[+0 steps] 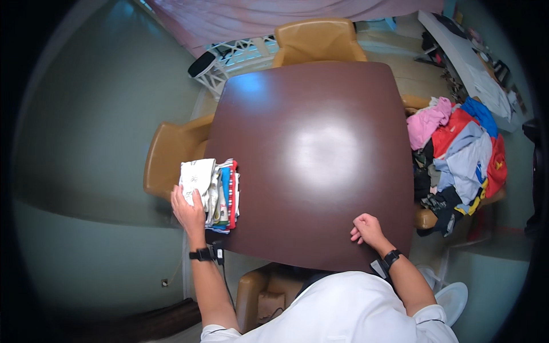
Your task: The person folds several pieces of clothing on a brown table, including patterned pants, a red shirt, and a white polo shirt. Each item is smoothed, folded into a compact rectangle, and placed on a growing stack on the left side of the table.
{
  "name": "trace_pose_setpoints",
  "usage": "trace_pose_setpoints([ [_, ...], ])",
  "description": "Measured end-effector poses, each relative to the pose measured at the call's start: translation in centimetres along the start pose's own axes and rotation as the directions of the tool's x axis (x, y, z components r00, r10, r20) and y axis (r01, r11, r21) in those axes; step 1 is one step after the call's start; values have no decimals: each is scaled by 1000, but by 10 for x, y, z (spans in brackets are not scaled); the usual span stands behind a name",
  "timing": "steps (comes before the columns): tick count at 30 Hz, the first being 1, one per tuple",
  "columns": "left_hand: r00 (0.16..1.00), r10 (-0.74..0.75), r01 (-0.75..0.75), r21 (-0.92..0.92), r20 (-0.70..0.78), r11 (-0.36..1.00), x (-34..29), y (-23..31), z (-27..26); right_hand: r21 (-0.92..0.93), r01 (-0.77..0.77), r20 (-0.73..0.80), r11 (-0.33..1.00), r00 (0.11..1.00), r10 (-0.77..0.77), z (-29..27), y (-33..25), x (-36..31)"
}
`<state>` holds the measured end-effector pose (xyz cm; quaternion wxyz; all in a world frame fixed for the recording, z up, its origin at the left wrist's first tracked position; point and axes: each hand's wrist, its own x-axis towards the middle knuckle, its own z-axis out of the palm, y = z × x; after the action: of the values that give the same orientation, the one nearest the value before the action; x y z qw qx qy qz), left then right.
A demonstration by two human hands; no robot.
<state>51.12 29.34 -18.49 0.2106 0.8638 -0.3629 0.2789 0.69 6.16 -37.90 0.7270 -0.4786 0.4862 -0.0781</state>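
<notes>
Left hand [189,212] lies flat, fingers spread, on folded clothes [211,193]; right hand [368,228] rests curled, empty, on table [314,143].

The person wears a white short-sleeved shirt [354,308]; the sleeves end near the elbows, each with a turned cuff; a black band with a small dark block circles the left wrist [205,254]; a similar black strap sits on the right wrist [391,259]; both forearms are bare.

Bare table [311,148] between folded stack [216,194] and heap [457,157].
</notes>
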Motion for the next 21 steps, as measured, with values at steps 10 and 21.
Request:
trace_pose_setpoints([
  [10,911,-159,7,371,381,929,-31,-20,79,4,76,-70,997,995,-76,-17,22,-28],
  [21,584,383,-276,-269,716,923,-270,301,108,34,25,-165,999,986,-19,-83,24,-54],
])
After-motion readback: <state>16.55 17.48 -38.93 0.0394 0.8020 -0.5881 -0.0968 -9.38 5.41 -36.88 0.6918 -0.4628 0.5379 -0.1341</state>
